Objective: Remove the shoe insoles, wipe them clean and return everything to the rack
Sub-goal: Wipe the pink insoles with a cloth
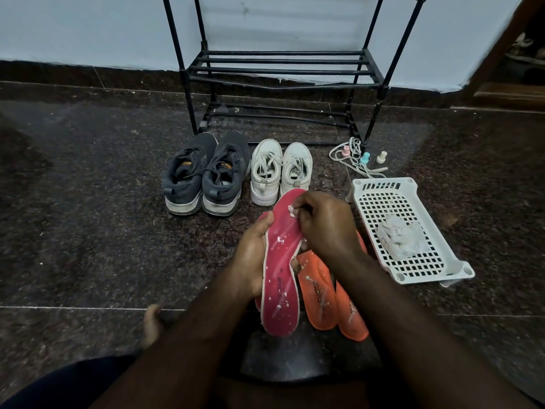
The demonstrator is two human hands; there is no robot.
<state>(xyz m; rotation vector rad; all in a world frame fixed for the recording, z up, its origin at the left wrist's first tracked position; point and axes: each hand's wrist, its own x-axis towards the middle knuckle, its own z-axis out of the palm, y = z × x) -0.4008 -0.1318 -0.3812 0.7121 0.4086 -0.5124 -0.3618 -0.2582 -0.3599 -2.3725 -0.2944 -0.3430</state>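
Nearest the camera, two forearms are reaching forward over a dark stool or seat whose shape is hard to make out, and a bare foot (152, 323) is resting on the floor to the left. The left hand (250, 261) is cradling a pink insole (281, 278) from beneath, thumb curled over its left edge. The right hand (324, 224) is pinching a small white wad of tissue (292, 210) between curled fingertips and pressing it on the insole's toe end; white flecks are clinging to the pink surface. A second pink insole is showing only as a sliver behind the first. Two orange insoles (318, 293) are lying on the floor just beside, partly covered by the right wrist.

To the right, a white perforated basket (380, 187) is sitting on the floor, holding a crumpled pack of white tissues (401, 236). Beyond it, tangled white laces (345, 153) and three small pastel objects, too small to identify, are lying near the rack's right foot.

Further out, a pair of dark grey sneakers (206, 175) and a pair of white sneakers (280, 171) are standing side by side, heels toward the camera. Behind them, a black tubular shoe rack (280, 64) is standing against a pale blue wall, its top cut off by the frame. The floor is dark speckled granite (88, 202).
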